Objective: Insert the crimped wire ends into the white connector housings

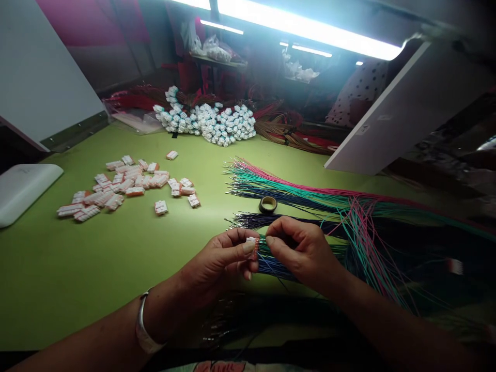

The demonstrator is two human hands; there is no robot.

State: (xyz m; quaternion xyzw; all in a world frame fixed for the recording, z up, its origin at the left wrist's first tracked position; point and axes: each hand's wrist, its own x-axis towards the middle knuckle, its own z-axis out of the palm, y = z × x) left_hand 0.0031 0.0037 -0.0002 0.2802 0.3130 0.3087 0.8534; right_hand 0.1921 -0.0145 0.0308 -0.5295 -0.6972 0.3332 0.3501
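Observation:
My left hand [222,261] pinches a small white and orange connector [253,247] between thumb and fingers, just above the green table. My right hand [298,247] is closed in a pinch right beside the connector, holding a thin wire that runs from its fingers toward the connector. Blue and green wires [273,264] trail under both hands. A silver bangle [142,323] sits on my left wrist.
Loose white and orange connectors [116,188] lie scattered at the left. Bundles of pink, teal and dark blue wires [310,194] fan across the right. A tape roll [267,204] lies among them. A heap of white connectors with wires [209,121] sits at the back. A white board [391,113] leans at the right.

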